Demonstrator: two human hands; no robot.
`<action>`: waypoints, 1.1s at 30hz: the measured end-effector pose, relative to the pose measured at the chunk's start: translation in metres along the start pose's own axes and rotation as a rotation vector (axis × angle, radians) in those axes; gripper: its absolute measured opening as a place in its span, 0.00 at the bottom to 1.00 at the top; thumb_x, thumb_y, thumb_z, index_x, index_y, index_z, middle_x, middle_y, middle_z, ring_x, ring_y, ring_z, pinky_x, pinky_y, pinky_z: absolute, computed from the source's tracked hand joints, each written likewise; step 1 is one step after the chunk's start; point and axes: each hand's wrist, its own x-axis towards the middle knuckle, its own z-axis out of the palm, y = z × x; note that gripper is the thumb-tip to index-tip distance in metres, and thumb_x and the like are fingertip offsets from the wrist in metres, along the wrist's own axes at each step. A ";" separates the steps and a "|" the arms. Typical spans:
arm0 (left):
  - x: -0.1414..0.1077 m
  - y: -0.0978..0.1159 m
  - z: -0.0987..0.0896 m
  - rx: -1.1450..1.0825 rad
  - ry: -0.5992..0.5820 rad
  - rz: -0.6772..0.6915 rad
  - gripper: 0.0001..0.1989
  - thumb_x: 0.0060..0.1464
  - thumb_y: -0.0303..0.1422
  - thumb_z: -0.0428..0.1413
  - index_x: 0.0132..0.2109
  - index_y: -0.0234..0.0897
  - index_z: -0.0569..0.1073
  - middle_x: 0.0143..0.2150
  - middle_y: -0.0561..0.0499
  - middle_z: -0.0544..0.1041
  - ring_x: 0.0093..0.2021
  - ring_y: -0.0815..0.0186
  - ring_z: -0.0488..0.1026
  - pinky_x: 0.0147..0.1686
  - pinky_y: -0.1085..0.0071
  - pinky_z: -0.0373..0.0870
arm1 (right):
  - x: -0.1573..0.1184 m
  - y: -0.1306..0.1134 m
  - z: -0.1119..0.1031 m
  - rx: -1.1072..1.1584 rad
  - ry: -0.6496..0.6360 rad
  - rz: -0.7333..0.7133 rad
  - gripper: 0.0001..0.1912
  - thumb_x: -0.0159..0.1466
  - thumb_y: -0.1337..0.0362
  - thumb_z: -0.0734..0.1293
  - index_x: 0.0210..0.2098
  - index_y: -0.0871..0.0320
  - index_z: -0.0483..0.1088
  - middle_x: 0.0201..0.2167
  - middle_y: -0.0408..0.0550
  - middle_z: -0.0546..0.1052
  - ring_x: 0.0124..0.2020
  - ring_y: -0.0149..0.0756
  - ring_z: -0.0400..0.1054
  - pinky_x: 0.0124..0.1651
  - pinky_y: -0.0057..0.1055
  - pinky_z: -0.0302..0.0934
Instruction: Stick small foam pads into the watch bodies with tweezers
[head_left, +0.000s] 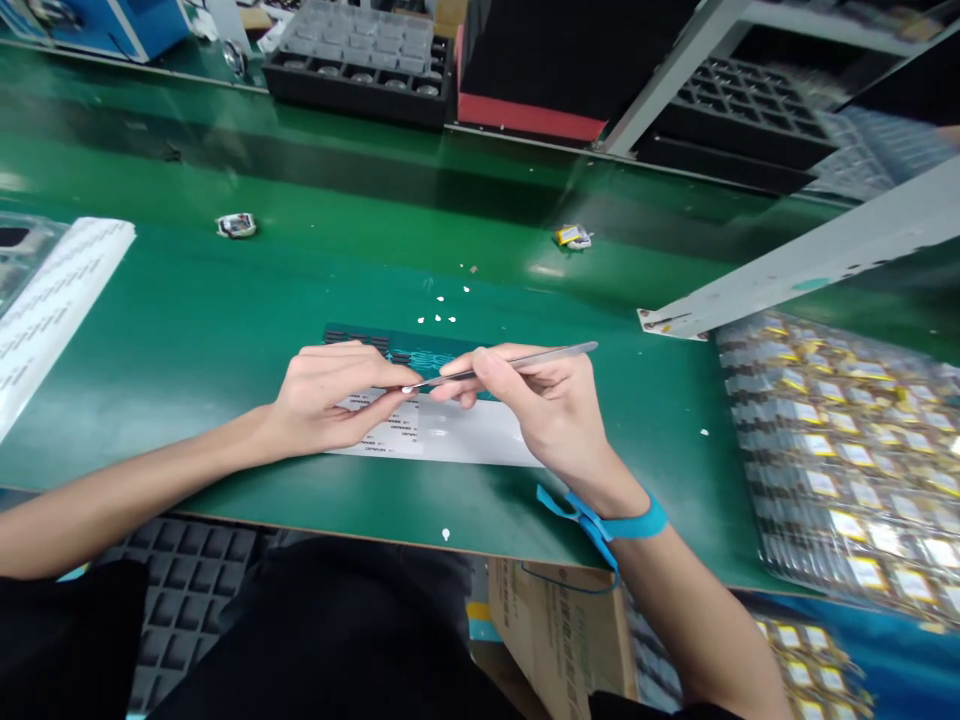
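Metal tweezers point(540, 357) rest in my right hand point(551, 405), pinched between thumb and fingers, their tip pointing left. My left hand point(337, 395) pinches a tiny white piece point(408, 389) between thumb and forefinger, and the tweezer tip meets it there. Beneath both hands lies a white label sheet point(472, 432) with rows of small black print on its left part. Behind it, partly covered by my hands, is a dark green mat point(427, 345) with black strips point(360, 341). Several small white pieces point(438, 318) are scattered just beyond. A blue strap circles my right wrist.
Clear trays of yellow-and-silver parts point(847, 450) stand at the right, beside a white post point(810, 265). Two small devices point(236, 225) lie farther back. Another label sheet point(67, 300) is at the left. A black tray point(360, 90) stands at the back.
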 end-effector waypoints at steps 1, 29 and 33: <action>0.000 -0.002 0.000 -0.005 0.011 0.021 0.07 0.66 0.31 0.58 0.40 0.45 0.81 0.32 0.54 0.86 0.31 0.65 0.83 0.33 0.70 0.78 | 0.000 -0.001 0.000 -0.006 0.004 0.005 0.15 0.69 0.49 0.73 0.36 0.51 0.85 0.32 0.45 0.86 0.28 0.34 0.77 0.37 0.34 0.77; 0.006 0.000 -0.008 -1.041 -0.064 -0.629 0.13 0.58 0.39 0.71 0.32 0.34 0.82 0.25 0.50 0.81 0.24 0.71 0.76 0.28 0.78 0.75 | 0.003 0.017 0.001 -0.311 -0.100 -0.708 0.17 0.70 0.74 0.70 0.54 0.52 0.81 0.41 0.48 0.87 0.36 0.37 0.82 0.41 0.37 0.75; 0.005 -0.001 -0.005 -1.075 -0.057 -0.676 0.13 0.58 0.39 0.70 0.33 0.34 0.82 0.27 0.49 0.82 0.25 0.71 0.76 0.29 0.77 0.74 | 0.003 0.018 0.000 -0.355 -0.074 -0.714 0.17 0.70 0.74 0.69 0.55 0.52 0.80 0.41 0.48 0.87 0.38 0.37 0.82 0.41 0.37 0.76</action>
